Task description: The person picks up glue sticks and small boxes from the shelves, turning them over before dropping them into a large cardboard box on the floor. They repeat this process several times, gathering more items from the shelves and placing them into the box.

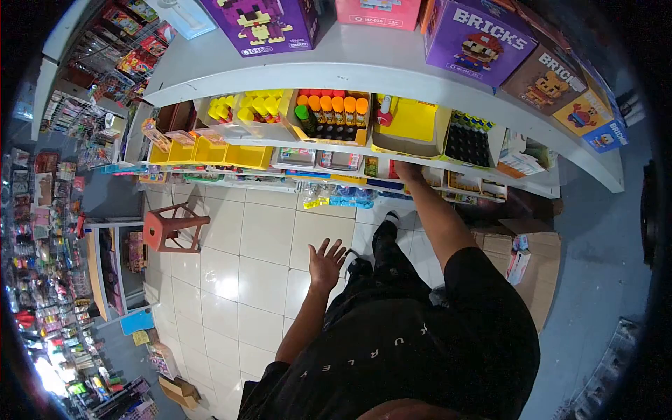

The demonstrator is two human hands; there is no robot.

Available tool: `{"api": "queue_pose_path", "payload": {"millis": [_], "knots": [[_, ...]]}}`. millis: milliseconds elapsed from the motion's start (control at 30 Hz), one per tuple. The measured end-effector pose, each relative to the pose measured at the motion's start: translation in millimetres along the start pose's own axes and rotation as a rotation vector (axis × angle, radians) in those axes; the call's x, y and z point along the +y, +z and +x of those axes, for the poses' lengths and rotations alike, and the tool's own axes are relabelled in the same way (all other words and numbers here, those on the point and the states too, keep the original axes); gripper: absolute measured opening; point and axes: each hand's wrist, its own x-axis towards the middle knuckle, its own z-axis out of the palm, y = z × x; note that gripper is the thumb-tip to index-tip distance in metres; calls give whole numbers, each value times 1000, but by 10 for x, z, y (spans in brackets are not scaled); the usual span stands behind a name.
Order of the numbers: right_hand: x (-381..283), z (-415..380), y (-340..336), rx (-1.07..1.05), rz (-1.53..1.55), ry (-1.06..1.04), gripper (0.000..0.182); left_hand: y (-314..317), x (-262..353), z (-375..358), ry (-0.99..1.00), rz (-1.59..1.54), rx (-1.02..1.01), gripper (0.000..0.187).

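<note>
Right hand (408, 170) reaches under the far shelf (392, 80), grip hidden, cannot tell. Left hand (327, 263) hangs spread, empty. A blind pull might tip the yellow tray (411, 126) just above.

Black short-sleeved shirt (427, 336) with lettering, black trousers (388, 262)

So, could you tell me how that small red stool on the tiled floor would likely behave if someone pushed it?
The stool looks rigid, with slim legs and crossbars, so probably light. On the glossy floor tiles it would likely slide easily. Pushed high on the seat, it might tip, as it stands fairly tall and narrow.
</note>
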Motion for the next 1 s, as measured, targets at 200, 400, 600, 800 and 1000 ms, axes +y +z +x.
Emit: {"api": "queue_pose_path", "payload": {"millis": [200,400,600,800,1000], "knots": [[-275,-11,-223,-41,4,-20,46,17,-8,-24,-21,26,-12,82],[-411,-10,-327,-78,100,58,46,1,-2,-34,-25,21,-6,81],[-481,-13,-399,-67,69,73,45,-49,6,-46,-17,34,1,82],[-333,-114,-276,-305,-402,-75,36,-61,12,-92,-24,46,-4,82],[-680,-591,-477,-440,-352,-180,17,-74,-1,-107,-23,49,-24,81]]}}
